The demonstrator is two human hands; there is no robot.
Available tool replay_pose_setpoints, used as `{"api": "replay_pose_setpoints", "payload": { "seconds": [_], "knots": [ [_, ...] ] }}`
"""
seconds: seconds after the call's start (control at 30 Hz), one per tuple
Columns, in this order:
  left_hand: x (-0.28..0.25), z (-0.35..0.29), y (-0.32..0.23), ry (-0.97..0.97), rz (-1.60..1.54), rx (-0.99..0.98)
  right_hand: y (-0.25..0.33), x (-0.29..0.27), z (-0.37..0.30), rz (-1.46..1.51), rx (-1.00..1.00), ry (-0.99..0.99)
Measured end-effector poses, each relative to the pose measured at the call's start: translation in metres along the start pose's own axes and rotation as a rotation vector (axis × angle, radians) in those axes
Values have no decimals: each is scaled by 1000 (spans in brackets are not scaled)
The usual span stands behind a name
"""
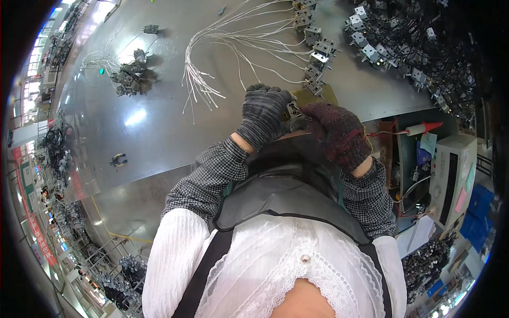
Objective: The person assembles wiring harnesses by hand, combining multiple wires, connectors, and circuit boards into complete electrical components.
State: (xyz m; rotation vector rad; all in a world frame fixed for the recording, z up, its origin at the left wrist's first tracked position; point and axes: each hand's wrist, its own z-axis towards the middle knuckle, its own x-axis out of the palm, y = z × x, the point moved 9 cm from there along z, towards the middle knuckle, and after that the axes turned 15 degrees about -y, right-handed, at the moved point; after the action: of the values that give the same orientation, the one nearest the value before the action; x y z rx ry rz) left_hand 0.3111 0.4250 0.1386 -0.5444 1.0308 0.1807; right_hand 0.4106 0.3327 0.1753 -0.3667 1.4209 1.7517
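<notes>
My left hand (263, 114), in a grey striped knit glove, is closed on a small silvery metal switch-like part (293, 109) at the table's near edge. From the other side my right hand (336, 132), in a dark maroon knit glove, is closed with its fingertips against the same part; its grip is partly hidden. Behind the hands lies an olive-brown pad (323, 95). Beyond it runs a row of similar metal parts (319, 61), with thin white wires (197, 74) trailing left and gathering into a bunch.
A large heap of metal parts with black wires (408, 53) covers the table's right. A smaller cluster of parts (130, 74) sits at the left, and small pliers (118, 159) near the front-left edge. A red-tipped probe (424, 128) and a pale instrument box (450, 175) stand at right.
</notes>
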Motion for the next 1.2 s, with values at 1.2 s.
{"api": "replay_pose_setpoints", "payload": {
  "seconds": [1.2],
  "knots": [
    [14,1,5,-1,3,-86,3,4,1,-147,0,23]
  ]
}}
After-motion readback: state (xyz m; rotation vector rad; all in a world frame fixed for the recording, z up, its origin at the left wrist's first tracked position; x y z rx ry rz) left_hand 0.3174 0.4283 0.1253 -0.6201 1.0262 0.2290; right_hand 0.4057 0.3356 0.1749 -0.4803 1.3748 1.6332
